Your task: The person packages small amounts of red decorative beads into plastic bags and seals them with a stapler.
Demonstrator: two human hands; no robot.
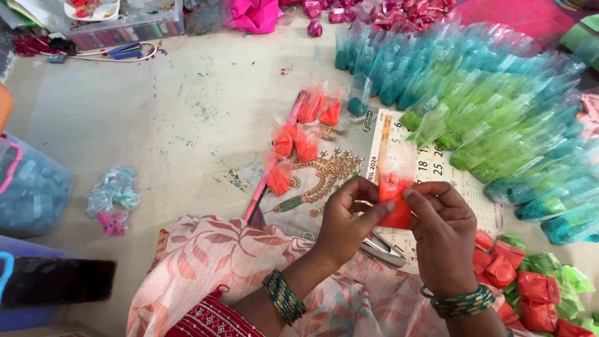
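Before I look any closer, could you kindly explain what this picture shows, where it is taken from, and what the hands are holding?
There is no machine here: a person works with two bare hands, and the single picture comes from a camera worn on their head, looking down. The left hand and right hand together pinch a small clear packet of orange powder between their fingers. On the pale work surface lie more orange packets, a gold-coloured necklace, a calendar sheet, and long rows of teal packets and green packets. Folded red and green packets sit by the right wrist. A floral cloth covers the lap.
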